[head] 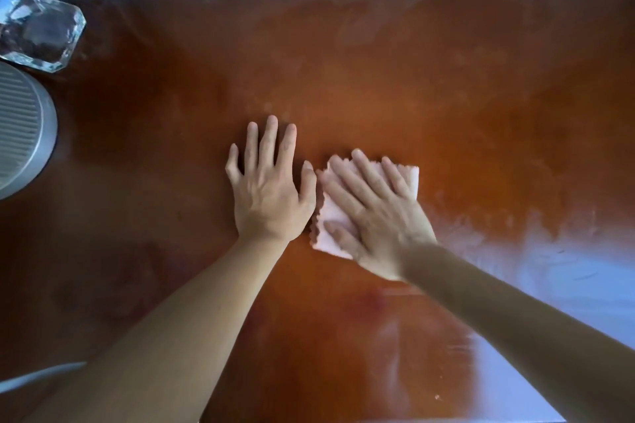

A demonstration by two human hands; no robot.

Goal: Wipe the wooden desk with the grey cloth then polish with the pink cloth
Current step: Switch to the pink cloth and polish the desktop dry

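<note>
Both bare forearms reach in from the near edge of the orange-brown wooden desk (446,96): right hand (381,216), fingers spread flat, presses the folded pink cloth (331,216) mid-desk; left hand (271,189) braces flat, fingers slightly apart—judged polishing, best with even overlapping strokes toward the streaky far-right corner.

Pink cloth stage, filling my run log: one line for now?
stage: polish | right hand: flat on pink cloth | left hand: flat on desk

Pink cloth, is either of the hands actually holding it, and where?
Neither grips it. The right hand presses flat on top of the pink cloth; the left hand lies flat on the wooden desk.
</note>
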